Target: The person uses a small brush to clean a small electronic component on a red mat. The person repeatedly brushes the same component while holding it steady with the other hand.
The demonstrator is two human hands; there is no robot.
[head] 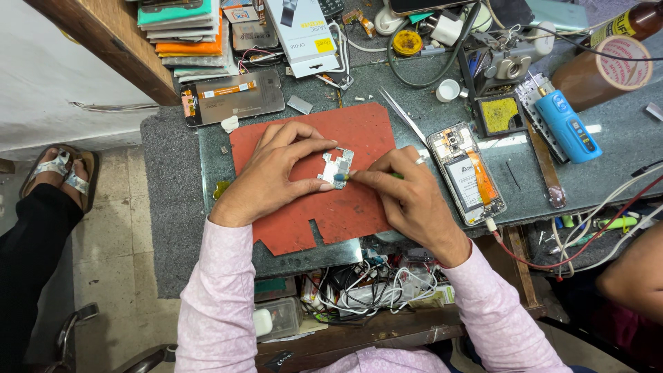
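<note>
While the left hand pins a small silver circuit board between thumb and fingertips, the right hand comes in from the other side, pinching a thin green-handled tool whose tip meets the board's lower edge. Both grips are closed tight, one on the board, one on the tool. The board sits near the middle of a red work mat laid on the grey bench. Just right of the mat lies an opened phone with its orange flex cable showing, and metal tweezers rest off the mat's upper right corner. Up at the left, a phone screen panel lies flat, and a blue handheld device sits well off to the right.
</note>
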